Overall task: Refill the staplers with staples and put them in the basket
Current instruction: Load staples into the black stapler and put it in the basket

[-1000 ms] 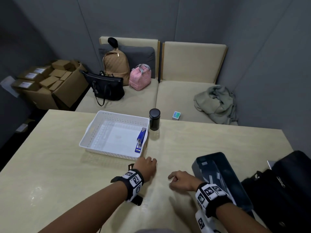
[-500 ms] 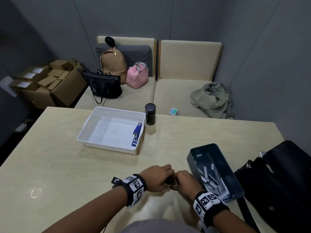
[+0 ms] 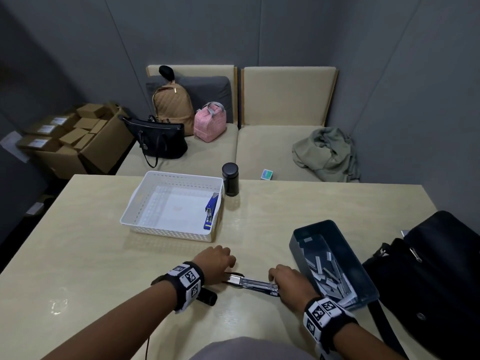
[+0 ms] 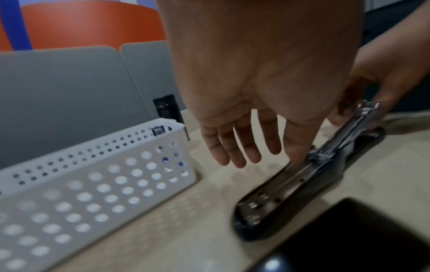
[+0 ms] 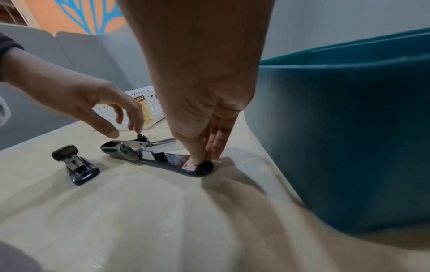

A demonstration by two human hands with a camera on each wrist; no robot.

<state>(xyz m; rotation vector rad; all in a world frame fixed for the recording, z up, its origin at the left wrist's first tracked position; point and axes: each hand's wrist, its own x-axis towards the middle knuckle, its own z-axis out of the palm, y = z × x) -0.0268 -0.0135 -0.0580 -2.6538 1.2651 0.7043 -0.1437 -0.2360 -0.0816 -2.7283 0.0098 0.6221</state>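
Note:
A black stapler (image 3: 253,284) lies swung open flat on the table, its metal staple channel facing up. My left hand (image 3: 217,263) hovers over its hinge end with loose, straight fingers (image 4: 242,152), one fingertip touching the stapler (image 4: 300,176). My right hand (image 5: 207,156) pinches the other end of the stapler (image 5: 167,158) between thumb and fingers. A blue stapler (image 3: 211,211) lies inside the white basket (image 3: 145,201). A small black stapler (image 5: 74,163) sits under my left wrist. The teal box (image 3: 298,242) of staple strips stands by my right hand.
A black cylinder (image 3: 230,179) stands behind the basket. A black bag (image 3: 436,276) fills the table's right edge beside the teal box. Beyond the table is a beige bench with bags and a green cloth (image 3: 324,152). Cardboard boxes (image 3: 78,136) sit far left.
My hands met on the black stapler, then drew apart and spread it open flat on the table. The left hand let go to a light touch.

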